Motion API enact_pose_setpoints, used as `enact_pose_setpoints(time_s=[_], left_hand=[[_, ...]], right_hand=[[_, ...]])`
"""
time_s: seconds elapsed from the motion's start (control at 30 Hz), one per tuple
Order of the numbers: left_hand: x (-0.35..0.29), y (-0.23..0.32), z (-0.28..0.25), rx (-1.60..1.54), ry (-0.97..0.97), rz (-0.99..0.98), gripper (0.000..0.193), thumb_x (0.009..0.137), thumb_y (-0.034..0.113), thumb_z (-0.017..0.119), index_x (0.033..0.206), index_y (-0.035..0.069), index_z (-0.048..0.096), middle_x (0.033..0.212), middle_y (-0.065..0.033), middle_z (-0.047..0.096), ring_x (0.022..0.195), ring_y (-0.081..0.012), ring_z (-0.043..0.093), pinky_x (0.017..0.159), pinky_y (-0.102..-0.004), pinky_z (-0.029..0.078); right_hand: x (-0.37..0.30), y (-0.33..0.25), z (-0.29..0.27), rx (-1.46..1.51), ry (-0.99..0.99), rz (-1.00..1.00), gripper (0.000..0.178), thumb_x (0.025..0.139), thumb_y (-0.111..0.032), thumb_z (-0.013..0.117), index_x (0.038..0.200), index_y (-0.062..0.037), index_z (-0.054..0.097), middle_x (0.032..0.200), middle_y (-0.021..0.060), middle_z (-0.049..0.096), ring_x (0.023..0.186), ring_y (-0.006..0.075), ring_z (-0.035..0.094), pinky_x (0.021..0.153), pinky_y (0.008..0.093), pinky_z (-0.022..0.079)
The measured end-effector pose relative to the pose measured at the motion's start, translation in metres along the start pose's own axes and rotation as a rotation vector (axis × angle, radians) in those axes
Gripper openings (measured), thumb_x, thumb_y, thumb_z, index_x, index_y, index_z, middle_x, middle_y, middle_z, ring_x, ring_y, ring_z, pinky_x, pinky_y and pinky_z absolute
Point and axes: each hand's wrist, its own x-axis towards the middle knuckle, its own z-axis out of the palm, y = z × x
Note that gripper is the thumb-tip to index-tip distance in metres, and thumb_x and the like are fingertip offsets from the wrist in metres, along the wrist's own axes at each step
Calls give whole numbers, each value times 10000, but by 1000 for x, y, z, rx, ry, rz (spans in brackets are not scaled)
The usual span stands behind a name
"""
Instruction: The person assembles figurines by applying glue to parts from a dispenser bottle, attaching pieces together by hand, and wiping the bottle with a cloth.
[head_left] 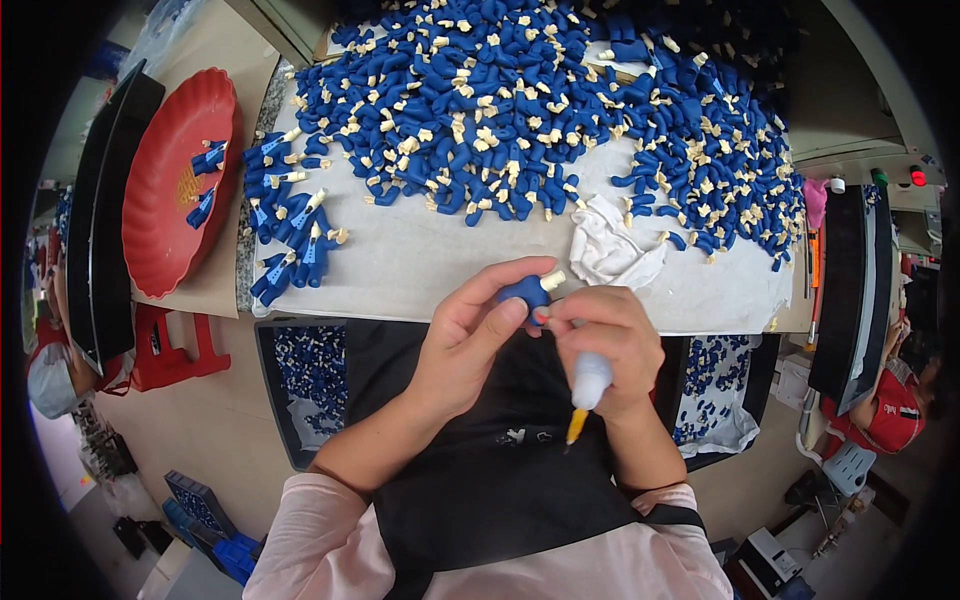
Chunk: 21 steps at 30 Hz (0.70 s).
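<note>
My left hand (468,330) is closed round a small blue figure body (522,291) with a cream peg sticking out of it. My right hand (625,340) has its thumb and fingertips pinched together against the body's near side; a small bit there is too covered to make out. That same hand also keeps hold of a whitish squeeze bottle (591,376) with a yellow nozzle, which points down toward my apron. Just beyond the hands, a crumpled white cloth (610,250) lies on the paper-covered table (420,255).
A large heap of blue arm pieces (470,110) with cream hands covers the far table. Several put-together blue bodies (292,235) stand at left, beside a red scalloped dish (160,215). Dark bins (268,375) sit below the table edge. Other people (890,410) are at both sides.
</note>
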Motion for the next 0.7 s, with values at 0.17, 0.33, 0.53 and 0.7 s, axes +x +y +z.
enact_pose_setpoints(time_s=[0.17,0.33,0.53,0.7], left_hand=[[0,-4,-2,12,-15,1,334,876,161,446,1170,4,442,960,-41,522,822,-77,473,744,-216,391],[0,-2,-2,17,0,-15,382,860,173,475,1174,-34,410,992,-70,518,861,-99,483,775,-238,383],[0,-1,3,-4,62,-11,321,879,138,436,1173,11,444,910,-21,514,784,-70,447,738,-199,376],[0,-2,7,-4,77,5,321,877,132,437,1172,5,443,916,-21,514,779,-71,443,738,-198,374]], right_hand=[[-10,5,3,48,106,85,264,548,69,638,761,-17,507,727,116,574,618,227,561,530,276,456],[-9,13,3,-107,102,137,258,555,62,637,762,-19,506,745,128,580,632,231,575,550,280,466],[-7,7,4,-77,73,21,262,541,68,635,756,-14,510,737,121,576,624,234,571,542,275,461],[-2,2,6,-32,37,-40,247,542,52,617,761,-14,523,740,117,575,629,241,574,543,280,463]])
